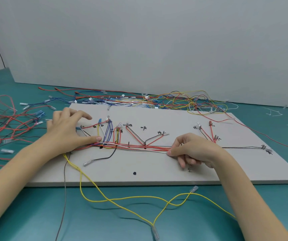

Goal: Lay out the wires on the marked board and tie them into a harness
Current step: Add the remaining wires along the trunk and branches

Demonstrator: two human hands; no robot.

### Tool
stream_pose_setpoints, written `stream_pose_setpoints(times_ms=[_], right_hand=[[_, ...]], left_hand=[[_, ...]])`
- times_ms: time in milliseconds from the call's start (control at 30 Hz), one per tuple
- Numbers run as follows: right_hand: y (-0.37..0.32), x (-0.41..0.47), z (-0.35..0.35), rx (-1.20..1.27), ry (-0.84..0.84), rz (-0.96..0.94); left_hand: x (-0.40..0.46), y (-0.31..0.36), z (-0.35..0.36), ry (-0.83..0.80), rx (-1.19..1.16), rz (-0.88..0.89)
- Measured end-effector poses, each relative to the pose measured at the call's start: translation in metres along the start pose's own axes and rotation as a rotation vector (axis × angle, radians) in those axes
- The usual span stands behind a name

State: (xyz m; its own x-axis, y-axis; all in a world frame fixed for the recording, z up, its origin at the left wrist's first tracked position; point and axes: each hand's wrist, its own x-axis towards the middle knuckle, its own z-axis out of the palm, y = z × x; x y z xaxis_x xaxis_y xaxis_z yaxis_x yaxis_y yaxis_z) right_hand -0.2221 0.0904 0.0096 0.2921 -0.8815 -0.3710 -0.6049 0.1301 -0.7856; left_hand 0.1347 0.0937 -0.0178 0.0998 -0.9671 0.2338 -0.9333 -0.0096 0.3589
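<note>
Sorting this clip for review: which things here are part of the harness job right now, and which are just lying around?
In the job:
- marked board
- wire bundle laid along it
- left hand, pressing the bundle down
- right hand, pinching the bundle's end
- yellow wire trailing off the board

Lying about:
- wire pile behind the board
- red wires at left

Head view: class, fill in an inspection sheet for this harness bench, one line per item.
Surface: teal mat under a grey marked board.
Job's things: red wire bundle laid along the board.
Clutter: loose wire pile behind the board.
Hands: left hand presses the bundle's left end; right hand pinches it.
Cables: yellow wire trails off the board's front.
Surroundings: plain grey wall.
</note>
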Motion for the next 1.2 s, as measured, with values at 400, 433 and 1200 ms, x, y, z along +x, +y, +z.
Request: stream_pose_setpoints(times_ms=[400, 433, 1200], right_hand=[[0.001, 0.001, 0.002, -0.023, 0.058, 0.000], [0.001, 0.000, 0.001, -0.021, 0.053, -0.002], [0.020, -0.015, -0.042, 0.067, 0.037, 0.033]], left_hand=[[-0.012, 0.050, 0.004, 0.028, -0.263, 0.482], [-0.011, 0.055, 0.006, 0.006, -0.252, 0.498], [-0.017, 0.109, 0.034, -0.188, -0.215, 0.600]])
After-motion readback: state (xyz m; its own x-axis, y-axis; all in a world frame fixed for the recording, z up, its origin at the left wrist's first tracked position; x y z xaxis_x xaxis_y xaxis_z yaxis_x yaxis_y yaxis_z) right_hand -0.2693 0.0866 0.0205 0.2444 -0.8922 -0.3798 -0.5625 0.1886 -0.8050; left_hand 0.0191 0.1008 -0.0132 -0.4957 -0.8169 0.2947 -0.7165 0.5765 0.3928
